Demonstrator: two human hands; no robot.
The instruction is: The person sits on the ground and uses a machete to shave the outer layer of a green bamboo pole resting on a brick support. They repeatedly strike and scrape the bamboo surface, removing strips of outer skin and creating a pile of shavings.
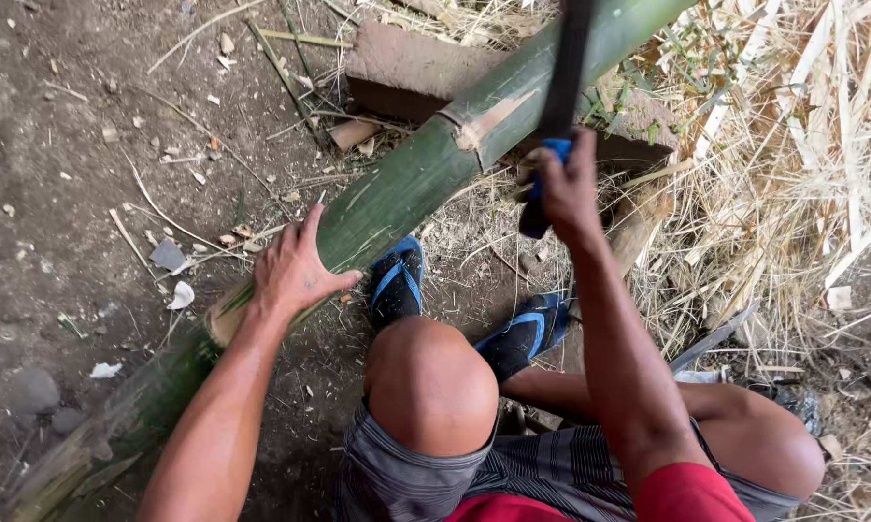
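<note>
Dusty dirt ground (58, 242) — smooth green bamboo pole (397, 188), dark blade (566, 68).

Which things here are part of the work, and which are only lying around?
In use:
- green bamboo pole, pressed by the left hand
- dark blade with blue handle, gripped in the right hand

Lying about:
- brown block under the pole
- dry straw
- white chips on the dirt

Bare dirt floor (58, 193), dark, strewn with chips and small stones. Heap of dry straw (793, 164) at right. Brown block (406, 68) at top. Daylight, soft.
</note>
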